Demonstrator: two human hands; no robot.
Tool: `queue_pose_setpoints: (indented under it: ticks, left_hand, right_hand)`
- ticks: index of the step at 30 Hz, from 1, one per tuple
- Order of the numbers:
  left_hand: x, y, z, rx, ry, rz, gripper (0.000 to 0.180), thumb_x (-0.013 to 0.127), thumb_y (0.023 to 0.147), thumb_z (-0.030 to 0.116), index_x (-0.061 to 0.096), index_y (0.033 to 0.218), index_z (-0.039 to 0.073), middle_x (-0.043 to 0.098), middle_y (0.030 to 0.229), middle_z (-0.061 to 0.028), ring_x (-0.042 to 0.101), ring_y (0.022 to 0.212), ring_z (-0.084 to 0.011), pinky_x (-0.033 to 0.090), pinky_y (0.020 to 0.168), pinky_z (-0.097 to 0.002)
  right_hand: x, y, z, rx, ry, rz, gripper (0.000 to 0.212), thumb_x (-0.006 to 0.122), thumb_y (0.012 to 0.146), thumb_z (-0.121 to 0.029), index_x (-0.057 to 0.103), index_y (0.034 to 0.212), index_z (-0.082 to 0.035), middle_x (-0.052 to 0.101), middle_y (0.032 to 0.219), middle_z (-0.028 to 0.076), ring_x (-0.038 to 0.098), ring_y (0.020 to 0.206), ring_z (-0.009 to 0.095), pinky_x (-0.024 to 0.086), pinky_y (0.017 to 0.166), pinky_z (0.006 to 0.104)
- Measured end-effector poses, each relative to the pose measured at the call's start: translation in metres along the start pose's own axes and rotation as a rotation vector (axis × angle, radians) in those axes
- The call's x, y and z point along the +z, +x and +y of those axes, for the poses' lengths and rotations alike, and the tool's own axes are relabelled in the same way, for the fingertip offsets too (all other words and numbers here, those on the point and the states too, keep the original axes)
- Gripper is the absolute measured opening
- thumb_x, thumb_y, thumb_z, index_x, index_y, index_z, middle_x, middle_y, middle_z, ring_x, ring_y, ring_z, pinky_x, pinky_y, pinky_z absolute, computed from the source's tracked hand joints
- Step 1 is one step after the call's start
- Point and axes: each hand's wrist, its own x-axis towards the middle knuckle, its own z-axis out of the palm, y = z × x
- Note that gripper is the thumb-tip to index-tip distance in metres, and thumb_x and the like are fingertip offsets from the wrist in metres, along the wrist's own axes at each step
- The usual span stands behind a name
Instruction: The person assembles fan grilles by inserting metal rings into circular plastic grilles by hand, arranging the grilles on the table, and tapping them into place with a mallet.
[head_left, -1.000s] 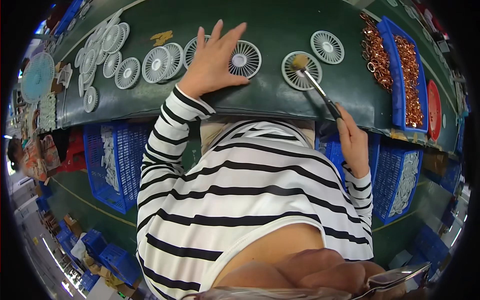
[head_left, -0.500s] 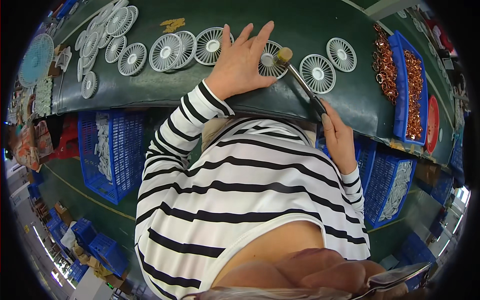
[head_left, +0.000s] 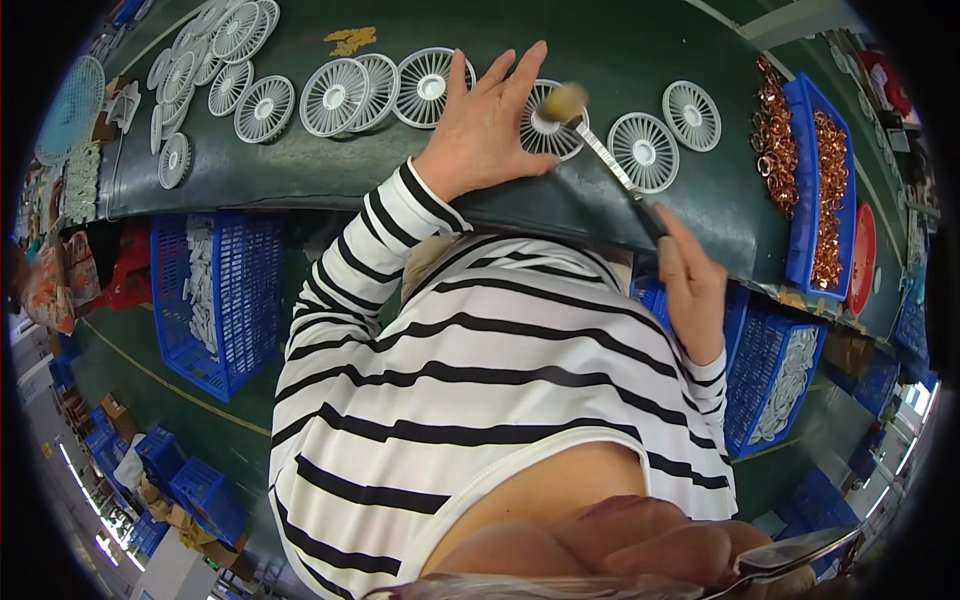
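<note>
My left hand [head_left: 488, 120] lies with its fingers spread beside a white spoked disc [head_left: 540, 122], at that disc's left rim. In my right hand [head_left: 690, 280] is the dark handle of a mallet [head_left: 607, 158] with a metal shaft. Its yellowish head [head_left: 565, 103] is blurred and hangs over or on the middle of that same disc; I cannot tell if they touch. Behind my left fingers another spoked disc [head_left: 428, 88] is partly covered. Right of the mallet lie two more, a nearer disc [head_left: 643, 152] and a farther disc [head_left: 691, 116].
More white discs [head_left: 265, 110] lie and pile up at the left of the green table [head_left: 320, 180]. Copper-coloured rings [head_left: 775, 140] are heaped beside a blue tray [head_left: 800, 230] of the same at the right. Blue crates [head_left: 215, 310] stand below the table edge.
My right hand has shifted down and to the right with the mallet, whose head has risen slightly and blurred. The left hand keeps its place.
</note>
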Motion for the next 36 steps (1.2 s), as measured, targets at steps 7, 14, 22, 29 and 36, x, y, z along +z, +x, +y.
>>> queue_pose_setpoints:
  ticks: [7, 14, 22, 29, 36]
  left_hand:
    - [-0.008, 0.000, -0.004, 0.032, 0.070, 0.008, 0.112, 0.080, 0.064, 0.045, 0.017, 0.150, 0.009, 0.044, 0.142, -0.0163, 0.036, 0.136, -0.0333, 0.011, 0.110, -0.0644]
    - [-0.059, -0.020, -0.070, -0.008, 0.257, 0.104, 0.112, 0.084, 0.060, 0.045, 0.024, 0.149, 0.011, 0.048, 0.139, -0.0146, 0.026, 0.140, -0.0393, 0.008, 0.112, -0.0618]
    - [-0.031, -0.023, -0.035, 0.035, 0.116, 0.107, 0.106, 0.082, 0.062, 0.042, 0.026, 0.146, 0.010, 0.059, 0.116, -0.0147, 0.044, 0.126, -0.0362, 0.016, 0.107, -0.0671]
    - [-0.023, -0.028, -0.034, 0.007, -0.012, 0.166, 0.117, 0.085, 0.058, 0.038, 0.018, 0.149, 0.007, 0.057, 0.120, -0.0145, 0.052, 0.118, -0.0310, 0.015, 0.109, -0.0652]
    - [-0.030, -0.027, -0.038, 0.036, -0.199, 0.160, 0.113, 0.084, 0.062, 0.043, 0.022, 0.147, 0.001, 0.047, 0.139, -0.0214, 0.045, 0.128, -0.0354, 0.019, 0.114, -0.0502]
  right_hand:
    - [0.018, 0.023, 0.007, -0.041, -0.210, -0.066, 0.033, 0.053, 0.094, -0.013, 0.058, 0.126, -0.008, 0.065, 0.101, 0.024, 0.064, 0.075, 0.037, 0.052, 0.067, 0.0378]
    - [0.002, -0.002, -0.005, -0.055, 0.025, -0.235, 0.031, 0.055, 0.093, -0.007, 0.059, 0.123, -0.002, 0.067, 0.108, 0.021, 0.070, 0.088, 0.029, 0.050, 0.080, 0.0288]
    - [0.002, 0.008, -0.019, -0.060, 0.439, 0.105, 0.038, 0.043, 0.099, -0.010, 0.050, 0.134, 0.001, 0.058, 0.077, 0.001, 0.041, 0.059, 0.004, 0.034, 0.053, 0.0175]
    - [0.028, 0.027, -0.009, -0.031, -0.029, -0.120, 0.035, 0.053, 0.095, -0.010, 0.054, 0.129, -0.002, 0.066, 0.106, 0.020, 0.064, 0.071, 0.021, 0.049, 0.070, 0.0282]
    - [0.042, 0.054, -0.015, -0.140, -0.149, -0.108, 0.033, 0.055, 0.093, -0.011, 0.058, 0.126, -0.008, 0.064, 0.084, 0.023, 0.061, 0.061, 0.033, 0.048, 0.060, 0.0335]
